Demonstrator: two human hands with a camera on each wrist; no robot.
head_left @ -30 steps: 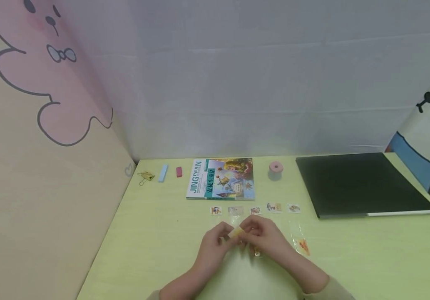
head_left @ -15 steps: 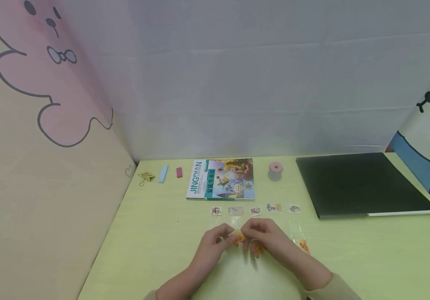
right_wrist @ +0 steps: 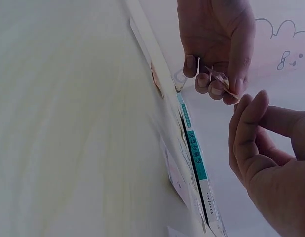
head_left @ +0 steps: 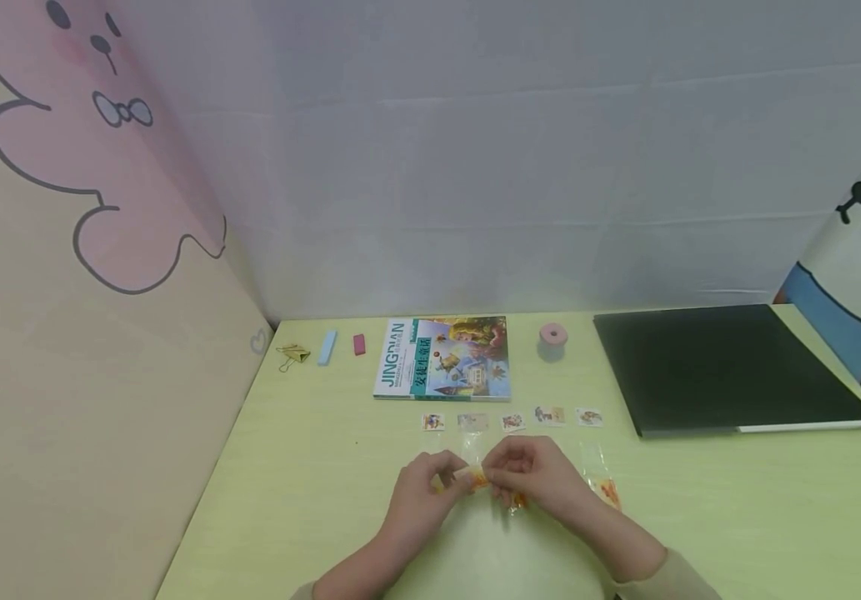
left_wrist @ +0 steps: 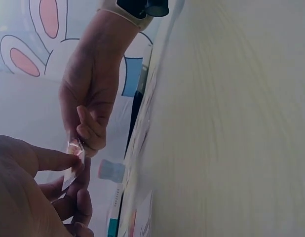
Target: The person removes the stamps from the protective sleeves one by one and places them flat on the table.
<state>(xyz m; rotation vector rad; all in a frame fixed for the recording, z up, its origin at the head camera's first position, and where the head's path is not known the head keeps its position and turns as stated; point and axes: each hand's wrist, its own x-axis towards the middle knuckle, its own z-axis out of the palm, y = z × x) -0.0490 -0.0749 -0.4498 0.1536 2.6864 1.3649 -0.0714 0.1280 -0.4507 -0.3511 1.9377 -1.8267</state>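
Both hands meet over a small orange-and-white picture stamp in a clear plastic sleeve (head_left: 478,477), held above the table. My left hand (head_left: 418,492) pinches it between thumb and fingers; the shiny sleeve shows clearly in the left wrist view. My right hand (head_left: 538,471) has thumb and index fingertip together on its right end, as the right wrist view shows. Partly hidden beneath the right hand lies another orange picture (head_left: 518,502). Right of that hand, a clear sleeve with an orange picture (head_left: 608,492) rests on the table.
Several small picture stamps (head_left: 548,416) lie in a row beyond the hands. Behind them is a storybook (head_left: 445,358), with a pink-topped roll (head_left: 553,335) and a large black panel (head_left: 730,371) to the right. A gold binder clip (head_left: 293,354), blue bar (head_left: 327,347) and pink block (head_left: 358,344) sit left.
The picture in the hands has turned, from a pale tilted piece to a flatter one showing orange. Both hands have shifted only slightly and keep their pinch.
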